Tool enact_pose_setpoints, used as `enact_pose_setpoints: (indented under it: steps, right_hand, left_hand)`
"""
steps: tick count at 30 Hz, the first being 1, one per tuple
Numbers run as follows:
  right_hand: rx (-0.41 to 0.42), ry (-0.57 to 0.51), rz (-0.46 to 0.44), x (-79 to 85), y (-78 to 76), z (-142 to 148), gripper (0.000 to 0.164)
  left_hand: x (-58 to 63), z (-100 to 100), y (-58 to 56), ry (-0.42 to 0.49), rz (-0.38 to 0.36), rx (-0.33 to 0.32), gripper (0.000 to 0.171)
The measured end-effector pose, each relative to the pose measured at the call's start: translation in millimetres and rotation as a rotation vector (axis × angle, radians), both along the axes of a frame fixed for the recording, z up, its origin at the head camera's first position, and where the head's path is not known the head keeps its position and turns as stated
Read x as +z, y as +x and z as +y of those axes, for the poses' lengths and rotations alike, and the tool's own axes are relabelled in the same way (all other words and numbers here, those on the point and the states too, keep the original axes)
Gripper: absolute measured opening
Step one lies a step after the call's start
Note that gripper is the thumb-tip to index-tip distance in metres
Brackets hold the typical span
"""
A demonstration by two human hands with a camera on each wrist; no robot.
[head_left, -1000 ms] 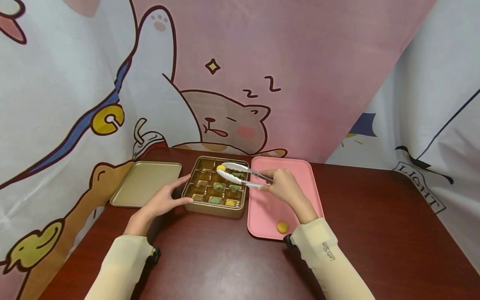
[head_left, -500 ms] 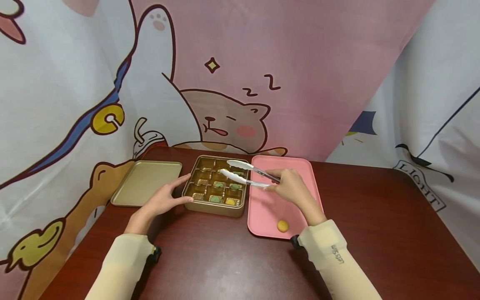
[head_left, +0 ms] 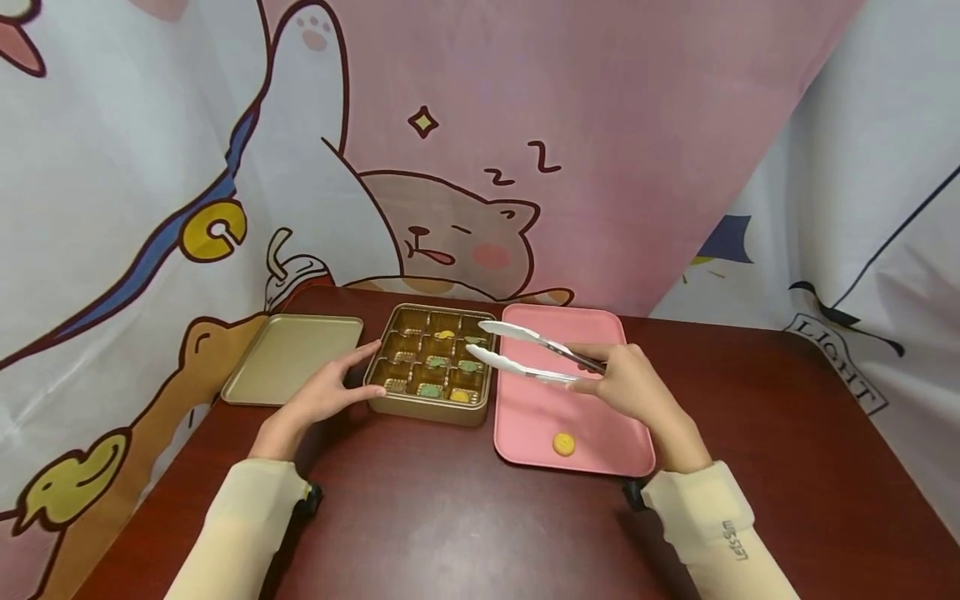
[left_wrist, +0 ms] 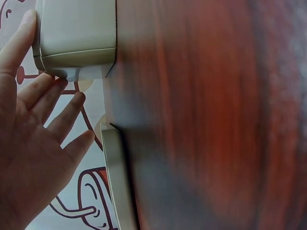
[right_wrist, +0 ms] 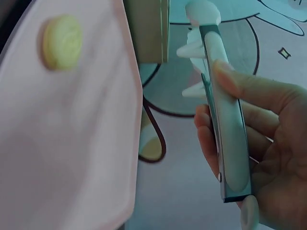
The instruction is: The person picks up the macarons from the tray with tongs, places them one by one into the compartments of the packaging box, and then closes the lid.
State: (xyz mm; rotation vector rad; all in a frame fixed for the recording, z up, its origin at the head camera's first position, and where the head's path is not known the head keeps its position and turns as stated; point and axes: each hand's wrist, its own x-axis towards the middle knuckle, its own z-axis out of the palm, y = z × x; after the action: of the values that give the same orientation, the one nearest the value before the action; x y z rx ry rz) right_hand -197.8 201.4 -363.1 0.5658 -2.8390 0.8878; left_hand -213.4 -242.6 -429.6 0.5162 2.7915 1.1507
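Observation:
My right hand [head_left: 633,383] grips metal tongs [right_wrist: 230,134] with white scalloped tips. Those tips stand apart with nothing between them, over the box's right rim and the pink tray. A gold square tin [head_left: 427,409] has a compartmented insert. One yellow round piece [head_left: 444,334] sits in its back middle compartment and another yellow piece [head_left: 460,397] at the front right; several compartments hold something green. My left hand [head_left: 326,396] rests at the tin's left front corner, thumb at the front rim and fingers along the side, mostly straight in the left wrist view.
On the pink tray [head_left: 525,425], right of the tin, lies one yellow cookie-like round [head_left: 564,444]. A flat gold lid [head_left: 292,358] lies left of the tin. Behind the dark wooden table [head_left: 435,517] hangs a cartoon-printed cloth [head_left: 637,125].
The tongs opened and let go of the yellow piece, which now lies in the back middle compartment. My right hand drew the tongs back to the right; my left hand stayed put.

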Motion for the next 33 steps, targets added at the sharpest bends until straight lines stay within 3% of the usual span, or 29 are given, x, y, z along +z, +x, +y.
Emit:
enact_pose_setpoints:
  steps: [15, 23, 33]
  right_hand:
    - [-0.002, 0.025, -0.057, 6.4, 32.5, 49, 0.055]
    - [-0.028, 0.087, -0.003, 4.3, 49.6, 76, 0.057]
    - [-0.067, 0.108, -0.064, -0.4, 68.7, 103, 0.059]
  left_hand:
    - [0.7, -2, 0.3, -0.014, -0.011, 0.001, 0.083]
    - [1.4, -1, 1.1, -0.007, -0.011, 0.005, 0.083]
    - [4.5, 3, 1.2, -0.008, -0.016, 0.002, 0.083]
